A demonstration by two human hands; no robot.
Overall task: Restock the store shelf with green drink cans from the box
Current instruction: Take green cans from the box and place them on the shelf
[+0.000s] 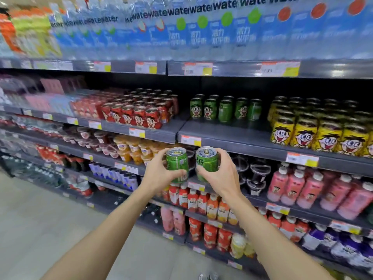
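My left hand (159, 171) grips one green drink can (177, 161) upright, and my right hand (221, 174) grips a second green can (206, 159) beside it. Both cans are held in front of the shelving, below the shelf (232, 136) that carries green cans. On that shelf several green cans (225, 110) stand in a row toward the back, with bare grey shelf in front of them. The box is not in view.
Red cans (139, 113) fill the shelf to the left of the green ones, yellow cans (323, 128) to the right. Water packs (201, 33) sit on the top shelf. Lower shelves hold fruit cups (133, 148) and bottles (302, 190). Pale floor (50, 219) lies at lower left.
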